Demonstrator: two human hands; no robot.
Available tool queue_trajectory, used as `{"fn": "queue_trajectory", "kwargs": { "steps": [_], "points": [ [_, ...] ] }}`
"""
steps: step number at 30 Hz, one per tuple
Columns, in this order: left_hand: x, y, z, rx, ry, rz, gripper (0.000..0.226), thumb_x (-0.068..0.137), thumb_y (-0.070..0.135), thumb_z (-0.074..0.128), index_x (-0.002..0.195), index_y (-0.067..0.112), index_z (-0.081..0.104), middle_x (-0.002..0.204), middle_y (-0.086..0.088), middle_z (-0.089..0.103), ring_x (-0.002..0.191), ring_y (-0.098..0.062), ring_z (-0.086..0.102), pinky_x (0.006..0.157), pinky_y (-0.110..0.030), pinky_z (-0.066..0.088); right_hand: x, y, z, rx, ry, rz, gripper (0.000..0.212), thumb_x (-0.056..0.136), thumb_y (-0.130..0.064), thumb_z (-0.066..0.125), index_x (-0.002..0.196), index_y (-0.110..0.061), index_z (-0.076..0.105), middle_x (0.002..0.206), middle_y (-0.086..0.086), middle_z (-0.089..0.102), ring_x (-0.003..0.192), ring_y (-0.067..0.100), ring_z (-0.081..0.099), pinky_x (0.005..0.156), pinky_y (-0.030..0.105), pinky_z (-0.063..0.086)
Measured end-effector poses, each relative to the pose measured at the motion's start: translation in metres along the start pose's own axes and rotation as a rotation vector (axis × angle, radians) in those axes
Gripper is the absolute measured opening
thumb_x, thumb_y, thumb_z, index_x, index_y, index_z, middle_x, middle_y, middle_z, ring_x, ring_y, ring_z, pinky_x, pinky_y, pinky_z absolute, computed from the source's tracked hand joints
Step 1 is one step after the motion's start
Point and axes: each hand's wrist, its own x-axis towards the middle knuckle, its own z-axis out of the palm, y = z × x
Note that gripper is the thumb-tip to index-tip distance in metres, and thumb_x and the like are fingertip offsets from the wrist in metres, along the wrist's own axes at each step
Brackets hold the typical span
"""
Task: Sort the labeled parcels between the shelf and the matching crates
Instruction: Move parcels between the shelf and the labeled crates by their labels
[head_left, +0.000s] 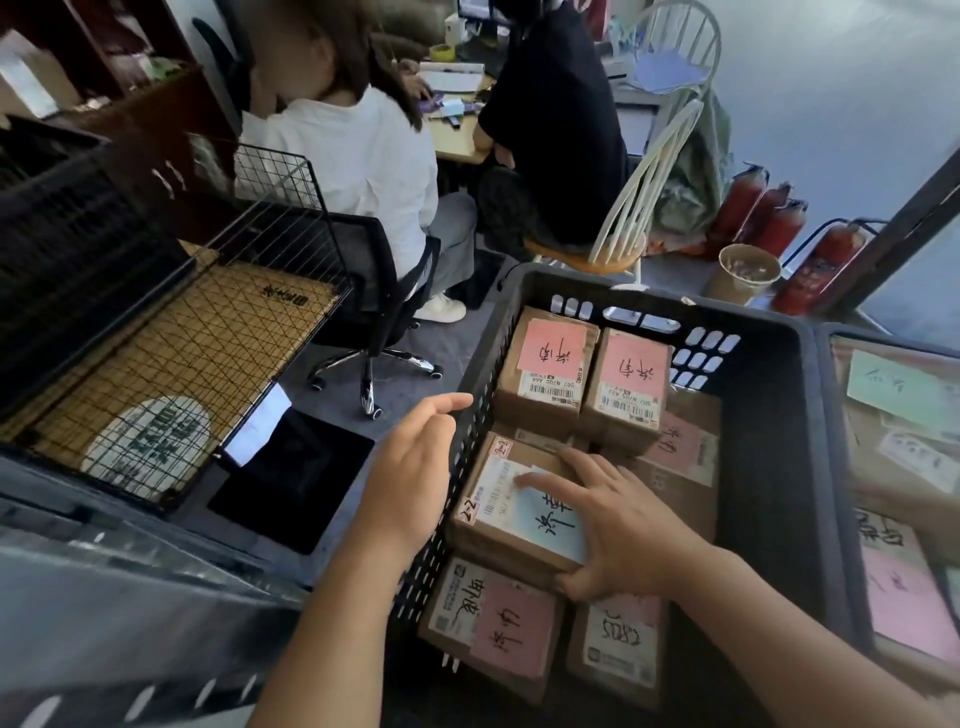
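A black plastic crate (769, 415) in the middle holds several brown cardboard parcels with pink labels (550, 353). On top of them lies a parcel with a light blue label (514, 509). My right hand (618, 525) rests on this parcel, fingers spread over its top and thumb curled round its near edge. My left hand (415, 462) hovers open just outside the crate's left wall, fingers relaxed, holding nothing. A black wire shelf (249, 322) at the left holds a flat brown box (171, 364).
A second crate (841, 467) at the right edge holds parcels with green and pink labels. Two seated people (363, 156) and an office chair (374, 312) are behind the shelf. Fire extinguishers (826, 265) and a bucket (743, 273) stand at the back right.
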Motion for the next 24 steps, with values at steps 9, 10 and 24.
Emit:
{"fn": "queue_trajectory", "kwargs": {
  "steps": [9,10,24],
  "points": [
    [-0.031,0.03,-0.013,0.009,0.0,0.131,0.032,0.107,0.033,0.04,0.129,0.042,0.061,0.127,0.016,0.065,0.113,0.008,0.058,0.087,-0.017,0.042,-0.043,-0.025,-0.047,0.006,0.302,0.023,0.108,0.072,-0.092,0.056,0.16,-0.055,0.004,0.173,-0.015,0.003,0.161,0.015,-0.005,0.132,0.05,0.004],
    [-0.036,0.036,-0.013,0.016,0.002,0.168,0.032,0.107,0.034,0.041,0.13,0.043,0.061,0.132,0.016,0.063,0.121,0.003,0.056,0.091,-0.018,0.041,-0.053,-0.03,-0.058,0.015,0.367,0.023,0.106,0.074,-0.091,0.056,0.16,-0.055,0.006,0.173,-0.016,0.004,0.161,0.013,-0.004,0.132,0.05,0.007],
    [-0.204,0.136,-0.03,0.154,0.48,0.494,0.036,0.099,0.052,0.043,0.13,0.07,0.046,0.145,0.051,0.032,0.137,0.026,0.025,0.109,-0.019,0.03,-0.175,-0.112,-0.158,0.339,0.843,-0.516,0.093,0.066,-0.082,0.064,0.148,-0.072,0.021,0.154,-0.049,0.017,0.149,-0.015,0.018,0.117,0.032,0.034]
  ]
}}
